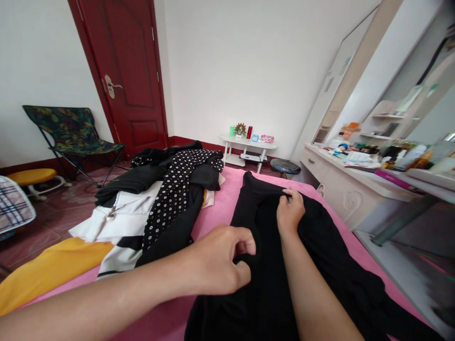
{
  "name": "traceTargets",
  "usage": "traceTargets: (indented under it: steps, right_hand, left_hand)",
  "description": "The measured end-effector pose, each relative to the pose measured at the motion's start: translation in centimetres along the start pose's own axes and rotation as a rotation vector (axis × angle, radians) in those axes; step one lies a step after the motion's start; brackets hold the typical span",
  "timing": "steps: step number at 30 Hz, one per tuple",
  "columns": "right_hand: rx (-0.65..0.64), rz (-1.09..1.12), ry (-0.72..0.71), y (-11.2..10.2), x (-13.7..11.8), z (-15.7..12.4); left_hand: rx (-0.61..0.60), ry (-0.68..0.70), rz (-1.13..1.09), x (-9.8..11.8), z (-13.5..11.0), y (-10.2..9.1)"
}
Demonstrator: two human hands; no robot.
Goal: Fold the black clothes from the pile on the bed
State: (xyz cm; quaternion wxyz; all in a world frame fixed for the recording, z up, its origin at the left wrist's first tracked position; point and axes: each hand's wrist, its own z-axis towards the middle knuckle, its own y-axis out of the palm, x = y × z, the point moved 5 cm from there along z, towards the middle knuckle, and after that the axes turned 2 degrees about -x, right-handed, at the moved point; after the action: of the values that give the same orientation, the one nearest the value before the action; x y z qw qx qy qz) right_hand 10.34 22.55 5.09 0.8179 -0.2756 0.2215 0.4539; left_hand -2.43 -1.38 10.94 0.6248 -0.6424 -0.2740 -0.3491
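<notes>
A long, black, soft-cloth garment (272,246) lies beneath and between a person's two hands, its far edge pinched in the curled fingers of the right hand (291,210), a nearer fold gripped in the left hand (225,260). The work looks partway along: the garment is spread out but rumpled to the right of the right hand, and appears not yet smoothed or folded. Under it stretches a pink cloth cover (218,222). Beyond the left hand, a jumbled heap including a black, white-patterned garment (174,184), a white cloth garment (113,215) and a mustard-yellow cloth garment (60,267) seemingly remains to be handled.
</notes>
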Motion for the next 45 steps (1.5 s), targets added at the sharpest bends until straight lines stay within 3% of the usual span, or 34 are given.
traceTargets:
  steps: [3,6,8,9,10,13,15,18,21,25,29,31,35,37,40,45]
  right_hand:
    - [0.012,-0.077,0.044,-0.5,1.4,-0.1]
    - [-0.073,-0.191,0.178,-0.6,3.0,-0.3]
    - [-0.115,-0.244,0.283,-1.0,3.5,-0.5]
    - [-0.105,-0.256,0.318,-1.3,3.4,-0.6]
    - [-0.070,-0.260,0.334,-1.7,3.2,-0.5]
    - [0.078,-0.229,0.246,-2.6,1.5,-0.3]
    - [0.115,-0.180,0.137,-2.4,0.4,0.0]
    - [0.019,-0.152,0.032,-0.8,0.2,0.6]
    - [-0.214,-0.331,0.040,1.7,1.6,1.8]
    - [-0.560,-0.714,0.106,4.7,5.1,3.7]
    - [-0.737,-0.795,0.111,6.5,7.0,5.2]
    - [-0.755,-0.821,0.074,6.7,7.1,5.9]
    - [-0.598,-0.925,-0.018,6.1,6.7,6.9]
    - [-0.611,-0.987,-0.048,6.3,6.8,6.4]
    - [-0.711,-1.027,-0.058,7.3,7.0,5.2]
    - [-0.649,-0.992,-0.119,9.7,4.5,5.4]
  left_hand:
    - [-0.140,0.009,0.015,-0.7,1.2,4.0]
    - [-0.529,-0.067,-0.101,-2.4,2.5,8.3]
    - [-0.710,-0.117,-0.228,-3.3,3.7,9.6]
    - [-0.672,-0.100,-0.228,-3.5,4.8,9.3]
    - [-0.537,-0.052,-0.164,-3.8,6.1,8.5]
    - [0.061,0.104,0.250,-4.6,9.4,5.0]
    - [0.234,0.089,0.488,-5.8,10.3,4.6]
    - [0.143,0.020,0.670,-8.0,11.1,6.4]
    - [0.103,0.028,0.711,-9.0,11.1,7.7]
    - [0.145,0.055,0.686,-9.0,11.0,7.7]
    - [0.144,0.061,0.664,-8.7,10.9,7.4]
    - [0.130,0.071,0.636,-8.5,10.8,7.4]
    - [0.100,0.136,0.570,-7.8,10.6,7.5]
    - [0.094,0.158,0.549,-7.7,10.6,7.6]
    - [0.081,0.166,0.539,-7.6,10.5,7.6]
    - [0.163,0.214,0.561,-6.7,10.2,7.3]
